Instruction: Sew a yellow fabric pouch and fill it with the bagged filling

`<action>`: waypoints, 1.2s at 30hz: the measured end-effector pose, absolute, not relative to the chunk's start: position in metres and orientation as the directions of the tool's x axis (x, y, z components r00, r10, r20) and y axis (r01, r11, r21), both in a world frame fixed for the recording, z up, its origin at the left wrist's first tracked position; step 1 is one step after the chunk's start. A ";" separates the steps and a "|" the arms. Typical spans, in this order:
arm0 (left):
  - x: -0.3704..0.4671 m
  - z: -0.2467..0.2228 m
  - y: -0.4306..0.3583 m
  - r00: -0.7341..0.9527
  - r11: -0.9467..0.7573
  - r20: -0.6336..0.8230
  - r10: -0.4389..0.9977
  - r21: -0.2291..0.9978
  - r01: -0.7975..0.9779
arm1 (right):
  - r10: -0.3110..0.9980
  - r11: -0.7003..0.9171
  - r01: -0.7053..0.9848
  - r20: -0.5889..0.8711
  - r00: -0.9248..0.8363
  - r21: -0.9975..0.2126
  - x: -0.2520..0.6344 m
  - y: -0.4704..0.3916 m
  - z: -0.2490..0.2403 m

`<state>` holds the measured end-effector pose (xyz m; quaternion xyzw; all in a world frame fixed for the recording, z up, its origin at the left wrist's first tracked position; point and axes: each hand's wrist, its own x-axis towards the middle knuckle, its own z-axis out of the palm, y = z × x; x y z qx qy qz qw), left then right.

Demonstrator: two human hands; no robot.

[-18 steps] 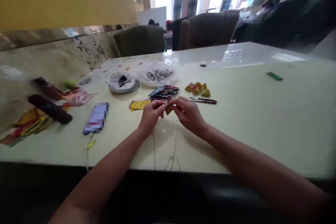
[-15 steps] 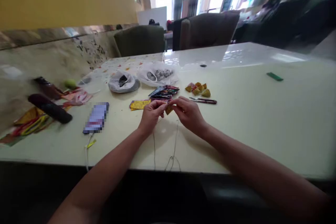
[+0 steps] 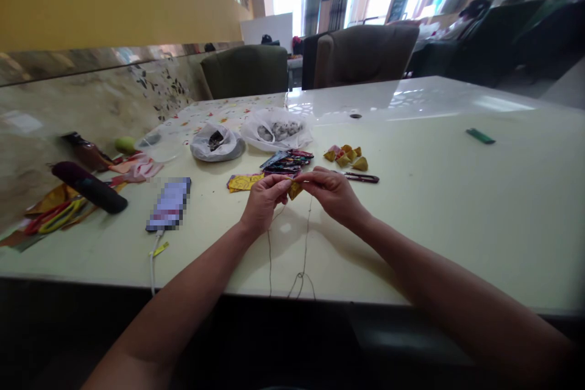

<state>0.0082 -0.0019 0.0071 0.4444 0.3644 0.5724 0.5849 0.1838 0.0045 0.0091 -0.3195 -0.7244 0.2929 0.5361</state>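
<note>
Over the middle of the table, my left hand (image 3: 265, 200) pinches a small yellow cloth pouch (image 3: 295, 191) between thumb and fingers. From the other side, my right hand (image 3: 331, 194) is closed in a pinch at the pouch's upper edge. Anything finer between the fingertips is too small to make out. Dark thread (image 3: 307, 237) hangs below the hands and runs in loops to the table's front edge. Just beyond my hands lie a yellow patterned cloth piece (image 3: 242, 182) and a stack of dark patterned cloth pieces (image 3: 286, 161). Snips (image 3: 363, 177) lie behind my right hand, partly covered by it.
Several yellow pouches (image 3: 360, 163) sit behind the snips. Two white plastic bags, one with dark stuff (image 3: 197, 149) and one with whitish stuff (image 3: 301, 140), stand further back. Leftward are a cabled phone (image 3: 169, 204), a dark cylinder (image 3: 91, 189) and cloth scraps. A green object (image 3: 481, 136) lies right.
Both hands stay at the pouch; the right hand has shifted slightly to the right, covering more of the snips. The whole view has moved a little.
</note>
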 end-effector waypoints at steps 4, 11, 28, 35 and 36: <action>0.008 0.007 -0.002 0.091 -0.024 0.063 0.994 0.926 -0.376 | 0.804 0.579 0.095 0.547 -0.234 -0.810 0.185 0.005 0.011; 0.006 0.008 -0.002 0.158 0.031 0.036 0.987 0.913 -0.406 | 0.819 0.543 0.041 0.519 -0.245 -0.839 0.186 0.005 0.011; 0.003 0.006 0.000 0.198 0.053 0.015 0.980 0.941 -0.336 | 0.867 0.481 0.092 0.458 -0.198 -0.872 0.182 0.003 0.005; 0.006 0.004 -0.003 0.188 -0.045 0.092 0.978 0.969 -0.242 | 0.860 0.503 0.205 0.462 -0.216 -0.840 0.177 -0.004 0.005; 0.006 0.004 -0.004 0.179 -0.084 0.125 0.976 0.972 -0.220 | 0.850 0.525 0.247 0.487 -0.200 -0.815 0.176 -0.005 0.005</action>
